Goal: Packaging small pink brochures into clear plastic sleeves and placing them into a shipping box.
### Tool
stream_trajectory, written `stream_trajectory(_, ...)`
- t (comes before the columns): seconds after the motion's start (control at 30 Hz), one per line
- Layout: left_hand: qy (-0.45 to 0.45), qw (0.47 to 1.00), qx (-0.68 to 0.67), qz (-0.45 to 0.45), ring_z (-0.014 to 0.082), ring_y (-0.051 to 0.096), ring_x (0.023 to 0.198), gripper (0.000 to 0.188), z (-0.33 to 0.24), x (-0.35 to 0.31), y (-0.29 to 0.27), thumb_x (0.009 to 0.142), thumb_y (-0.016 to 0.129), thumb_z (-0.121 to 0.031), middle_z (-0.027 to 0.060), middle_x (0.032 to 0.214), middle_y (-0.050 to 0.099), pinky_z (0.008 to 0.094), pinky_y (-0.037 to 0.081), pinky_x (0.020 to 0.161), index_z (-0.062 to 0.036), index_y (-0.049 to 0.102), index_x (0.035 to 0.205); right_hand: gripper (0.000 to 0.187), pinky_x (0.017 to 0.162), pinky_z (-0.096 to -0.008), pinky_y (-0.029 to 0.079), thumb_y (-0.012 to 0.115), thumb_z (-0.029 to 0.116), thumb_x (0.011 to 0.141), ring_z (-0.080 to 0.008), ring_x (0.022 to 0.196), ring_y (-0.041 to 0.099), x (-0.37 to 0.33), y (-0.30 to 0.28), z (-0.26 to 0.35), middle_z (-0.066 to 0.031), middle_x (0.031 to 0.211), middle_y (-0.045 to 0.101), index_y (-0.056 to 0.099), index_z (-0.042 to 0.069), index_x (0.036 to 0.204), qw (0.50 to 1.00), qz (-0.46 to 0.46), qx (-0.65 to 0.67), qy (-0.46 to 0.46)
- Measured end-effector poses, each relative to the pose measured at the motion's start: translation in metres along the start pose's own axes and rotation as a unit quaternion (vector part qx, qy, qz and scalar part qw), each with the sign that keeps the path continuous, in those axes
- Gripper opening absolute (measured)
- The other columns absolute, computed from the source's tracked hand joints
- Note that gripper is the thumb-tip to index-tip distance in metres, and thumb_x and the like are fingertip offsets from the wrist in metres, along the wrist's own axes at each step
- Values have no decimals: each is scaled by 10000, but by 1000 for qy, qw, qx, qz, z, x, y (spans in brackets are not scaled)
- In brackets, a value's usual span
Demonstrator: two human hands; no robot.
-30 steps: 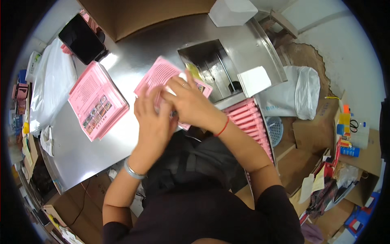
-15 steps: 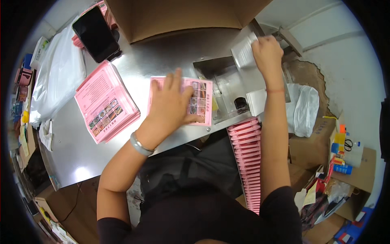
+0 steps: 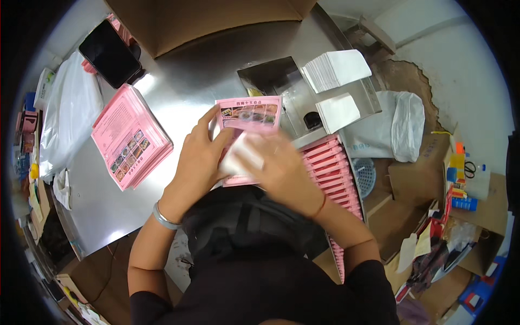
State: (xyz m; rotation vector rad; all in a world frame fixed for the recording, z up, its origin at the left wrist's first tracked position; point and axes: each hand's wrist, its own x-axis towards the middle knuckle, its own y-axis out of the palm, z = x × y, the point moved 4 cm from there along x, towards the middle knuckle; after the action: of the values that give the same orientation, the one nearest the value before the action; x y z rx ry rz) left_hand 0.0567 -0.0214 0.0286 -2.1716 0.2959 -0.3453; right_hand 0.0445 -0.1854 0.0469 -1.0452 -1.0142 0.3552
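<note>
My left hand (image 3: 196, 157) grips the left edge of a pink printed paper piece (image 3: 254, 106) with food photos, held over the table's front edge. Over its lower part, my right hand (image 3: 284, 170) is closed on a folded white paper piece (image 3: 241, 157); motion blurs both. Right of them, a shallow metal tray (image 3: 371, 103) bears a stack of folded white papers (image 3: 344, 69) and a smaller white pile (image 3: 339, 112). A small black object (image 3: 312, 120) sits beside that pile. Left of my hands lies a thick stack of similar pink printed pieces (image 3: 129, 142).
A long row of pink packets (image 3: 330, 168) runs down beside my right arm. A phone (image 3: 109, 53) stands at the back left, near white plastic bags (image 3: 73, 108). An open cardboard box (image 3: 211, 21) borders the far side. A white bag (image 3: 390, 127) hangs at right.
My right hand has come from the white stack toward me, bringing white paper to the pink piece. My left hand has moved from lying on the pink piece to gripping its edge.
</note>
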Motion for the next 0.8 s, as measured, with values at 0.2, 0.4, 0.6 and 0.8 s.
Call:
stream_trajectory(0.2, 133, 987, -71, -57, 325, 610, 1066, 643, -64, 16, 14, 731, 708, 29, 222, 1396, 459, 363, 525, 903, -125, 556, 1336, 138, 872, -443, 525, 608, 116, 809, -285, 950, 656, 30, 53, -73, -164, 980, 676, 682, 88, 922, 989, 121, -41, 76)
stream_trajectory(0.4, -45, 974, 7, -223, 447, 332, 1356, 768, 24, -44, -44, 652, 852, -303, 230, 1510, 321, 533, 307, 1094, -144, 528, 1329, 244, 641, -434, 507, 630, 203, 837, -291, 705, 652, -1, -6, -84, -136, 722, 654, 683, 12, 980, 952, -70, -108, 276)
stream_trajectory(0.6, -139, 980, 95, -102, 421, 431, 1297, 551, 77, -77, -109, 600, 760, -66, 213, 1460, 394, 492, 376, 1073, -122, 621, 1130, 361, 891, -405, 444, 677, 100, 805, -314, 1056, 519, -50, -15, -97, -155, 1106, 532, 648, -37, 1138, 881, -23, -273, 387)
stream_trajectory(0.8, -154, 980, 106, -71, 379, 466, 1270, 425, 62, -70, -92, 681, 753, -76, 120, 1366, 498, 428, 404, 1025, -126, 616, 1081, 424, 1013, -459, 424, 650, 8, 847, -396, 1161, 541, -31, -77, -90, -191, 1186, 574, 568, -79, 1254, 900, -273, -164, 298)
